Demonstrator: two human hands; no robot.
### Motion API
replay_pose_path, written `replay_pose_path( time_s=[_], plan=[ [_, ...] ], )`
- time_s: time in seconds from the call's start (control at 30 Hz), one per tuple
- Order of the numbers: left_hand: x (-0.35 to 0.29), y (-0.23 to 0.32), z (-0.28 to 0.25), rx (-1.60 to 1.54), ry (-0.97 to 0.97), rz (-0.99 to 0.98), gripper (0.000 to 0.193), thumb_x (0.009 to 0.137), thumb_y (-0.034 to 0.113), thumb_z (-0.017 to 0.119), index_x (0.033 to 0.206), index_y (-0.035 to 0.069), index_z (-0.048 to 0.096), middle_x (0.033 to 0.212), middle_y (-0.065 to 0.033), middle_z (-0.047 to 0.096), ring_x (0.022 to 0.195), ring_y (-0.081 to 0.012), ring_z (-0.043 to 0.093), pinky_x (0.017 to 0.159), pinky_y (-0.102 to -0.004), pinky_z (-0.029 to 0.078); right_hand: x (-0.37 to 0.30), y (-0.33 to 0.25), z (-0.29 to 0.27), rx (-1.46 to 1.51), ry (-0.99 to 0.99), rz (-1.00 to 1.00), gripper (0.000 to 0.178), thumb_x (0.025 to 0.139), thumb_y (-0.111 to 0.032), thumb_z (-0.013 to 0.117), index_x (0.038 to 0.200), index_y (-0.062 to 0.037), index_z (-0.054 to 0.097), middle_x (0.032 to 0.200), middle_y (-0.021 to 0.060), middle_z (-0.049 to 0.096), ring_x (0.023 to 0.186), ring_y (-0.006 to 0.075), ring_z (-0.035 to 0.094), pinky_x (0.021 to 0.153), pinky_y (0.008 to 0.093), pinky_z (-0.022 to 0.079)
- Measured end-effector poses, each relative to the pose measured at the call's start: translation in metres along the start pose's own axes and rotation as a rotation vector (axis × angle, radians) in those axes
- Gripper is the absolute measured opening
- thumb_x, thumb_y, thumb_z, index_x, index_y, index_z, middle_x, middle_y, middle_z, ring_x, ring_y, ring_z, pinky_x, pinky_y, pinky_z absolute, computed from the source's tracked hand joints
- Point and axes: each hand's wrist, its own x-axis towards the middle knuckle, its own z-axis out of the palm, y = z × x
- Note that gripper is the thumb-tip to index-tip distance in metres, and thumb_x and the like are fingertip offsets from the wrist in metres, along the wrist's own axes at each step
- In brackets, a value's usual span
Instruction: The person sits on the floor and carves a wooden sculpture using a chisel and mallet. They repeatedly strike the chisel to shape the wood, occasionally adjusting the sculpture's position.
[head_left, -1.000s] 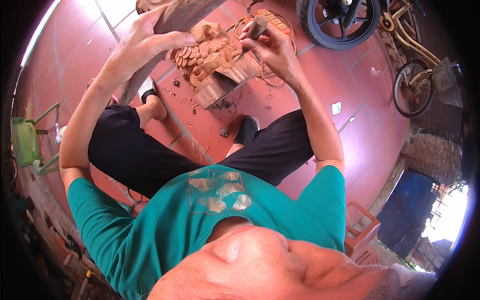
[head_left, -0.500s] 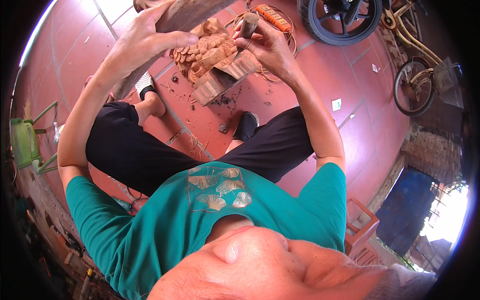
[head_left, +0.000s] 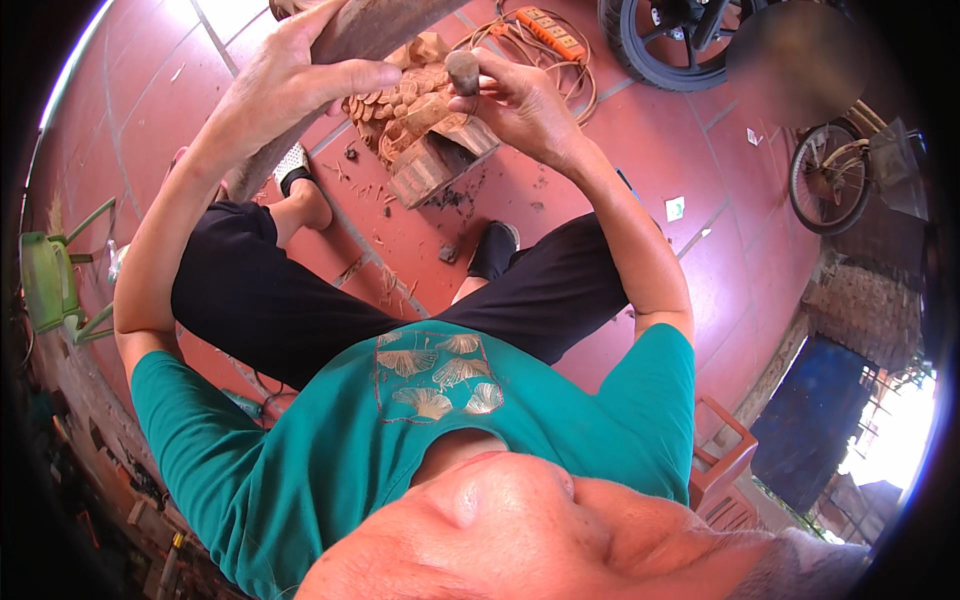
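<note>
My left hand (head_left: 290, 85) is closed round a long, thick wooden bar (head_left: 385, 28) that slants across the upper left, its thumb stretched out to the right. In my right hand (head_left: 525, 105) is a tool with a round wooden handle (head_left: 462, 72), its butt end facing up toward me. The tool's lower end is hidden by the hand and handle. Just below and left of that hand lies a carved wooden block (head_left: 420, 172), reddish brown, with scale-like relief on its far part and a dark hollow in its near side.
Wood chips and dark crumbs lie on the red tiles between my feet. Beyond the carving sit an orange power strip (head_left: 550, 35) and its coiled cord. A motorbike wheel (head_left: 660, 45) and a bicycle wheel (head_left: 828, 178) stand right; a green stool (head_left: 50, 285) is left.
My right hand has shifted slightly left, and the tool's handle now points more toward me. A blurred brown round patch has appeared at the upper right. My left hand has barely moved.
</note>
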Motion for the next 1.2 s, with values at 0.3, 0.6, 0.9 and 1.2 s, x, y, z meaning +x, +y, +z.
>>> replay_pose_path(
  time_s=[0.3,0.6,0.9,1.2],
  plan=[
    [-0.008,0.012,-0.004,-0.029,0.022,0.048,0.061,0.084,0.027,0.079,0.133,-0.002,0.057,0.099,-0.0026,0.066,0.08,-0.0085,0.06,0.065,-0.0256,0.051,0.005,-0.004,-0.006,0.047,-0.119,0.05,0.024,0.095,-0.011,0.072,0.115,-0.003,0.063,0.098,0.0021,0.068,0.093,0.0098,0.066,0.087,0.0294,0.056],
    [-0.003,0.009,0.001,0.209,-0.299,0.021,0.082,0.082,0.043,0.082,0.133,-0.013,0.049,0.096,-0.0298,0.067,0.087,-0.0308,0.069,0.078,-0.0434,0.053,-0.001,-0.001,-0.006,0.037,-0.044,0.048,0.022,0.094,-0.008,0.07,0.114,-0.0005,0.063,0.097,0.0151,0.074,0.094,0.0234,0.075,0.076,0.0334,0.058],
    [-0.017,0.022,-0.007,0.093,-0.046,0.261,0.068,0.083,0.043,0.081,0.122,-0.005,0.054,0.085,-0.0207,0.066,0.075,-0.0301,0.068,0.067,-0.0404,0.052,0.002,-0.005,-0.002,0.034,-0.079,0.101,0.024,0.094,-0.007,0.072,0.115,-0.0021,0.063,0.102,0.0072,0.072,0.097,0.0147,0.07,0.083,0.031,0.056],
    [-0.011,-0.012,0.009,0.248,-0.15,0.219,0.061,0.076,0.044,0.083,0.106,-0.003,0.056,0.068,-0.0198,0.064,0.063,-0.0365,0.068,0.057,-0.0445,0.051,-0.004,0.008,-0.001,0.132,-0.043,0.083,0.019,0.094,0.001,0.07,0.111,0.0001,0.062,0.101,0.0055,0.068,0.095,0.0123,0.066,0.085,0.0298,0.056]
  ],
)
